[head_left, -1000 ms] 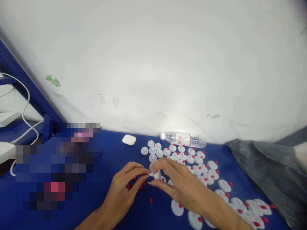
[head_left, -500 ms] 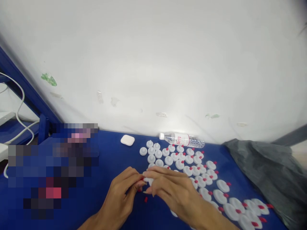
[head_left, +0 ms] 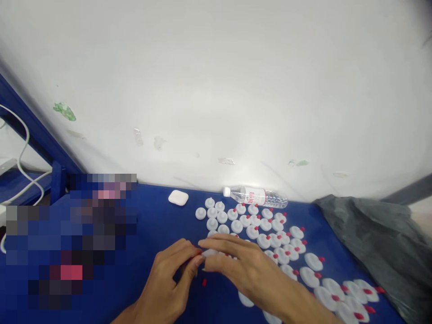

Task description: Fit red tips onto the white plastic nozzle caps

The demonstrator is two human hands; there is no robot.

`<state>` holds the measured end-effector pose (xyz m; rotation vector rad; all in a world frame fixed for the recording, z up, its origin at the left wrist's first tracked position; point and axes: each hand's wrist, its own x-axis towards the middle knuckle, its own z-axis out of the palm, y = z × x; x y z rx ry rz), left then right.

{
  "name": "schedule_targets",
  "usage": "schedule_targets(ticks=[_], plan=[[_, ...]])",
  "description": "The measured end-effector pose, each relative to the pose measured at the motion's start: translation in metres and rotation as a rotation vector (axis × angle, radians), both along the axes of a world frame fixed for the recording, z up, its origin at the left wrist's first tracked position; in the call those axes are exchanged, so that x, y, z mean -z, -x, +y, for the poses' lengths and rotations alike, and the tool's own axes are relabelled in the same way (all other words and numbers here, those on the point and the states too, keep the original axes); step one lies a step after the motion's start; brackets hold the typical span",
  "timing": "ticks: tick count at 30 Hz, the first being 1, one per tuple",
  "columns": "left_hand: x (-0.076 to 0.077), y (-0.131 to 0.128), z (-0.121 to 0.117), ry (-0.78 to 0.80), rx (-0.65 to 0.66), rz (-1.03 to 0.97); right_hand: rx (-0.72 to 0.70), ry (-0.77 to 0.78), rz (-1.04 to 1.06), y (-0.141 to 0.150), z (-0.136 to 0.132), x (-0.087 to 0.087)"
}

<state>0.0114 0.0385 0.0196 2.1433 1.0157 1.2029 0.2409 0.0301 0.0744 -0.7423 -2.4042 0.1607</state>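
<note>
My left hand (head_left: 173, 272) pinches a small red tip cap (head_left: 196, 249) between thumb and fingers. My right hand (head_left: 248, 267) is closed on a white plastic nozzle lid (head_left: 209, 253), mostly hidden by its fingers. Lid and red tip meet between the two hands; whether they are joined cannot be seen. On the blue tabletop (head_left: 148, 252) below them lies a loose red tip (head_left: 204, 282). Beyond my hands sit several white lids with bare spouts (head_left: 212, 213). To the right spread many white lids with red tips on their spouts (head_left: 309, 276).
A clear plastic bottle (head_left: 255, 196) lies along the wall, with a small white rounded case (head_left: 178, 198) to its left. Dark grey cloth or plastic (head_left: 374, 243) covers the right edge. The left side is blurred out. White cables (head_left: 23, 162) hang by a blue frame (head_left: 37, 121).
The fingers have shifted slightly around the lid and red tip, with the right fingers reaching a little further left. The view has moved a little; the laid-out lids stay put.
</note>
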Motion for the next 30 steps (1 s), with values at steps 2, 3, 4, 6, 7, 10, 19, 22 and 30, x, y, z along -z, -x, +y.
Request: schedule_targets(ticks=[2, 3, 4, 6, 7, 10, 19, 22, 30], plan=[[0.001, 0.003, 0.003, -0.024, -0.008, 0.027, 0.030, 0.002, -0.169, -0.003, 0.001, 0.001], [0.001, 0.004, 0.005, -0.040, -0.009, 0.049, 0.025, 0.002, -0.236, -0.004, 0.002, 0.002], [0.002, 0.006, 0.007, -0.057, -0.013, 0.081, 0.025, -0.002, -0.280, -0.006, 0.004, 0.002], [0.004, 0.008, 0.010, -0.089, -0.038, 0.170, 0.056, -0.038, -0.311, -0.012, 0.011, 0.001], [0.005, 0.009, 0.012, -0.101, -0.058, 0.221, 0.093, -0.059, -0.305, -0.016, 0.016, -0.001], [0.008, 0.010, 0.015, -0.110, -0.121, 0.396, 0.273, -0.026, -0.283, -0.032, 0.033, -0.004], [0.012, 0.003, 0.013, -0.054, -0.099, 0.755, 0.435, 0.211, -0.361, -0.051, 0.061, 0.011], [0.011, 0.002, 0.012, -0.036, -0.082, 0.792, 0.428, 0.237, -0.379, -0.051, 0.061, 0.011], [0.001, 0.006, 0.017, 0.021, -0.165, 0.824, 0.450, 0.239, -0.404, -0.052, 0.060, 0.013]])
